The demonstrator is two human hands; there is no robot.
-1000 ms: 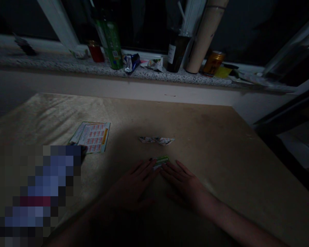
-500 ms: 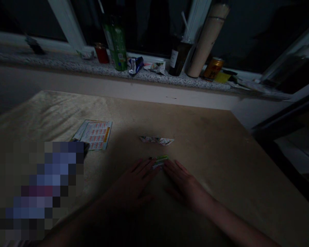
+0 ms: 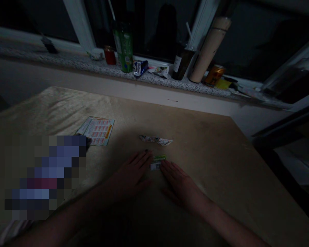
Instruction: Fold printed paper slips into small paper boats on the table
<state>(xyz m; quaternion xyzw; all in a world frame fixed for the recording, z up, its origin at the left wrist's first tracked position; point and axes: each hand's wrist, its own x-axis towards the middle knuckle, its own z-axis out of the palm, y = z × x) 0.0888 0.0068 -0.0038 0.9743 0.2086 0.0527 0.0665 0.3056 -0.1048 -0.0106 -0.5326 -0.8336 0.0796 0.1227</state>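
A small green and white printed piece of paper (image 3: pixel 157 164) lies flat on the table between my hands. My left hand (image 3: pixel 134 172) rests palm down with its fingers stretched out, the tips at the paper's left edge. From the other side my right hand (image 3: pixel 179 181) lies flat, its fingertips on the paper's right edge. Just beyond them is a long folded piece of printed paper (image 3: pixel 165 141) with slanted ends, which neither hand touches. The dim light blurs the detail of the fingers.
Printed sheets (image 3: pixel 99 130) lie on the table at the left, beside a blurred-out bluish object (image 3: pixel 56 168). On the granite sill (image 3: pixel 154 77) stand a green cup (image 3: pixel 125 49), a dark cup (image 3: pixel 181 65), a pale cylinder (image 3: pixel 209 51), a gold can (image 3: pixel 214 75) and crumpled wrappers (image 3: pixel 141 68).
My left hand has drawn back to the left, uncovering more of the green and white paper. My right fingers stay at its right edge. The camera view has shifted slightly.
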